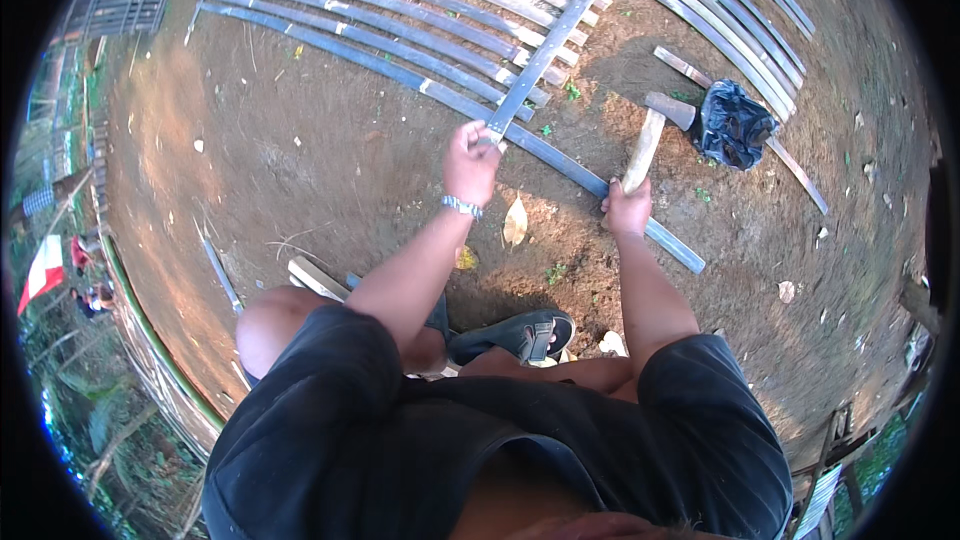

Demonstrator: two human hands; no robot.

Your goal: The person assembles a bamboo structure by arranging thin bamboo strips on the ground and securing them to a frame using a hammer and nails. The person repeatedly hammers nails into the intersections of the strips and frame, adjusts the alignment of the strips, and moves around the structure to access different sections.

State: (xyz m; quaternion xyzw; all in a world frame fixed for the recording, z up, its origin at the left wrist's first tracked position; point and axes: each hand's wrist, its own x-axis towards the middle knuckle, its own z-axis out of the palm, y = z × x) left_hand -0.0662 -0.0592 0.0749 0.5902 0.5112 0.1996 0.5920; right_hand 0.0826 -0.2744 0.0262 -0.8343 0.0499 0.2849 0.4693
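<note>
My left hand (pixel 470 155), with a watch on its wrist, grips the near end of a long grey-blue slat (pixel 555 35) that lies across a row of similar slats (pixel 400 25) on the bare ground. My right hand (pixel 627 208) holds the pale wooden handle of a hammer (pixel 655 125), its metal head raised away from me. Under both hands runs the nearest slat of the row (pixel 660 240), which slants from upper left to lower right. I am crouched, with my knee (pixel 275 325) and a dark sandal (pixel 520 335) below the hands.
A crumpled dark plastic bag (pixel 733 123) lies right of the hammer head. A loose wooden strip (pixel 795 172) and short offcuts (pixel 315 278) rest on the dirt. Dry leaves (pixel 515 223) are scattered about. A bamboo edge (pixel 150 340) borders the ground at the left.
</note>
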